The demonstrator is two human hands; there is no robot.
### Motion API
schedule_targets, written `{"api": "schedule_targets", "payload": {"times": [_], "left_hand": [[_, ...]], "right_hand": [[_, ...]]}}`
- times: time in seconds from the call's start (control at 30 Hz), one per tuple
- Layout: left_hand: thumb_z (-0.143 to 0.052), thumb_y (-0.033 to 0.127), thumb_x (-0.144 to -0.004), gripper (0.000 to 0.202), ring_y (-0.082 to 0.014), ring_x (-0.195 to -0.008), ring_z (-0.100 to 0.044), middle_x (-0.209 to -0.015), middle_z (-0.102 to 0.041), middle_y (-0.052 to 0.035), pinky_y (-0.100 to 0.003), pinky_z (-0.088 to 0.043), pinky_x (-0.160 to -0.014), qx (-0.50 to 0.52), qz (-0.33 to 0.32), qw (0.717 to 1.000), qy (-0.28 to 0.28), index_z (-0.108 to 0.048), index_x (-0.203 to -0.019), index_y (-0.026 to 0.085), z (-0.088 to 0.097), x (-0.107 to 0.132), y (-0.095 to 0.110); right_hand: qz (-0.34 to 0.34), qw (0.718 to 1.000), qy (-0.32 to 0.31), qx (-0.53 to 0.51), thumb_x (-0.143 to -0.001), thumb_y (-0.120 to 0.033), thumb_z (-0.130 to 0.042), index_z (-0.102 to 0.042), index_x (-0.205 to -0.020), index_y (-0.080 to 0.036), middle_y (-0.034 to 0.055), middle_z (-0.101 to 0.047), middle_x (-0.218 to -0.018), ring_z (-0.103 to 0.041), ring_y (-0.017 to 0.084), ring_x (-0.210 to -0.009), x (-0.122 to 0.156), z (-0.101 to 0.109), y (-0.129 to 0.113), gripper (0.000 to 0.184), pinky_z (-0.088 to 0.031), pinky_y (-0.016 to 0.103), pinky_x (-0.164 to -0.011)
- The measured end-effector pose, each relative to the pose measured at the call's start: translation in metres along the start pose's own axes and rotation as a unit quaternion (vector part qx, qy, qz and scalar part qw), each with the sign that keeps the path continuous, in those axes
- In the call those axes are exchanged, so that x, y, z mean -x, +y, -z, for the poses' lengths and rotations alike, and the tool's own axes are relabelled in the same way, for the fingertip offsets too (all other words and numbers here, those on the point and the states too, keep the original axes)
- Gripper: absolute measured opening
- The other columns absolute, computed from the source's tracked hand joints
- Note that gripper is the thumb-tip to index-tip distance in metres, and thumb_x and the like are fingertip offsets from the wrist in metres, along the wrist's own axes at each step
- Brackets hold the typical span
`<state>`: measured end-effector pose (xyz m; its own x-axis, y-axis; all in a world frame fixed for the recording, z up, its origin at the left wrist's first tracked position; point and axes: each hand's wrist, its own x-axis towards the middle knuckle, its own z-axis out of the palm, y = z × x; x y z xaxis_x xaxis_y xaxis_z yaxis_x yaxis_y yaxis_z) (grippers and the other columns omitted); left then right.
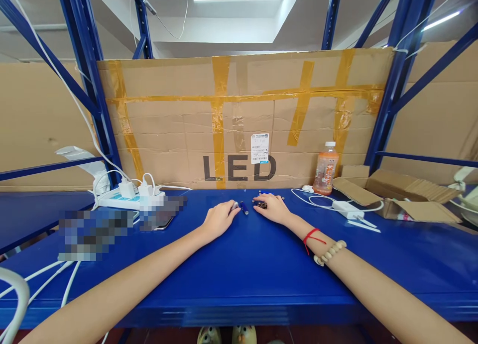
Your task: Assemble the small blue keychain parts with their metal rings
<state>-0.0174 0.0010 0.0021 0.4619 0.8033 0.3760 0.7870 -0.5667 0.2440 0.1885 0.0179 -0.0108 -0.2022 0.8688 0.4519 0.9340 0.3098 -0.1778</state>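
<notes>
My left hand (220, 218) rests near the middle of the blue tabletop, thumb and fingers closed on a small whitish-grey object (234, 205) that is mostly hidden. Just right of it lies a short blue cylinder with a silver end (244, 208), like a pen part, apart from both hands. Curled low over the surface, my right hand (275, 209) has its fingers around a small dark brown, speckled object (261, 204), whose kind I cannot make out. Behind those fingers shows part of a thin blue pen-like stick (266, 192).
On the left are a power strip (112, 198) with plugged-in chargers, cables and a phone (164, 223). At right stand an orange drink bottle (325, 170), a white adapter (348, 209) with its cable, and an opened cardboard box (407, 189). A taped cardboard panel (168, 135) closes the back.
</notes>
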Motion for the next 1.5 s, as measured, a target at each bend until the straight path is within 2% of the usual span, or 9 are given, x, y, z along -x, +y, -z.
{"api": "schedule_targets", "payload": {"times": [0.17,0.27,0.47,0.6,0.9,1.1,1.23,1.33,1.5], "left_hand": [[-0.029,0.039,-0.088,0.028,-0.0153,-0.074,-0.055,-0.082,-0.060,-0.0001,-0.022,-0.033,-0.055,0.000,-0.018,1.000,0.003,-0.043,-0.073,0.020,-0.001,0.001,0.000],[-0.028,0.040,-0.088,0.029,-0.0153,-0.075,-0.056,-0.083,-0.060,-0.0002,-0.022,-0.033,-0.055,-0.001,-0.023,1.000,0.005,-0.043,-0.073,0.020,-0.001,0.001,-0.001],[-0.028,0.039,-0.088,0.028,-0.0165,-0.078,-0.057,-0.085,-0.061,0.0000,-0.023,-0.034,-0.057,0.000,-0.024,1.000,0.006,-0.042,-0.073,0.019,-0.001,0.002,-0.001],[-0.029,0.038,-0.088,0.027,-0.0170,-0.081,-0.057,-0.088,-0.061,0.0002,-0.024,-0.034,-0.057,0.004,-0.029,1.000,0.006,-0.041,-0.073,0.019,0.000,0.002,-0.002],[-0.028,0.039,-0.088,0.028,-0.0162,-0.080,-0.057,-0.088,-0.061,0.0001,-0.023,-0.036,-0.057,-0.008,-0.016,1.000,-0.004,-0.043,-0.075,0.020,0.001,0.002,0.000],[-0.026,0.040,-0.089,0.029,-0.0165,-0.079,-0.057,-0.086,-0.061,0.0005,-0.023,-0.035,-0.056,-0.013,-0.016,1.000,-0.005,-0.043,-0.075,0.020,0.002,0.002,0.000],[-0.027,0.039,-0.089,0.025,-0.0173,-0.084,-0.058,-0.091,-0.061,0.0005,-0.024,-0.037,-0.059,-0.017,-0.022,1.000,-0.009,-0.044,-0.086,0.022,0.001,0.002,0.000],[-0.026,0.039,-0.089,0.025,-0.0186,-0.085,-0.058,-0.091,-0.061,-0.0003,-0.024,-0.038,-0.059,-0.028,-0.026,0.999,-0.019,-0.044,-0.094,0.023,0.001,0.002,0.000],[-0.024,0.039,-0.089,0.028,-0.0208,-0.088,-0.058,-0.094,-0.061,-0.0037,-0.026,-0.041,-0.062,-0.040,-0.020,0.999,-0.023,-0.044,-0.098,0.022,-0.001,0.001,-0.001]], "right_hand": [[0.064,0.997,-0.035,0.025,-0.085,-0.036,-0.040,-0.055,-0.114,-0.024,0.0046,-0.052,-0.120,-0.040,0.023,-0.115,0.001,0.000,-0.002,0.035,-0.027,0.043,-0.093],[0.093,0.995,-0.040,0.021,-0.086,-0.029,-0.037,-0.059,-0.107,-0.023,0.0028,-0.056,-0.115,-0.044,0.021,-0.112,0.000,0.000,-0.004,0.030,-0.027,0.041,-0.094],[0.070,0.996,-0.011,-0.062,-0.077,-0.022,-0.051,-0.064,-0.094,-0.023,-0.0002,-0.066,-0.093,-0.058,0.017,-0.089,-0.004,-0.001,-0.003,0.021,-0.039,0.033,-0.083],[0.053,0.993,-0.004,-0.106,-0.074,-0.020,-0.055,-0.064,-0.093,-0.020,0.0004,-0.067,-0.086,-0.061,0.014,-0.080,-0.003,0.000,-0.003,0.021,-0.043,0.027,-0.078],[0.027,0.996,0.013,-0.079,-0.072,-0.023,-0.059,-0.064,-0.092,-0.021,-0.0011,-0.067,-0.080,-0.059,0.014,-0.074,-0.001,0.004,-0.008,0.020,-0.043,0.026,-0.072],[0.023,0.998,0.014,-0.049,-0.072,-0.029,-0.061,-0.068,-0.071,-0.022,-0.0004,-0.067,-0.074,-0.060,0.016,-0.072,0.002,0.011,-0.010,0.010,-0.041,0.027,-0.067],[0.001,0.987,0.090,-0.136,-0.069,-0.030,-0.064,-0.069,-0.072,-0.021,0.0005,-0.067,-0.073,-0.060,0.015,-0.067,0.002,0.012,-0.022,0.010,-0.043,0.025,-0.063],[0.035,0.961,0.156,-0.227,-0.070,-0.026,-0.063,-0.069,-0.077,-0.020,0.0009,-0.067,-0.075,-0.060,0.014,-0.069,0.002,0.010,-0.037,0.010,-0.044,0.025,-0.068],[0.097,0.928,0.144,-0.331,-0.071,-0.023,-0.061,-0.069,-0.078,-0.020,0.0019,-0.067,-0.079,-0.060,0.015,-0.076,0.003,0.005,-0.053,0.011,-0.046,0.026,-0.074]]}}
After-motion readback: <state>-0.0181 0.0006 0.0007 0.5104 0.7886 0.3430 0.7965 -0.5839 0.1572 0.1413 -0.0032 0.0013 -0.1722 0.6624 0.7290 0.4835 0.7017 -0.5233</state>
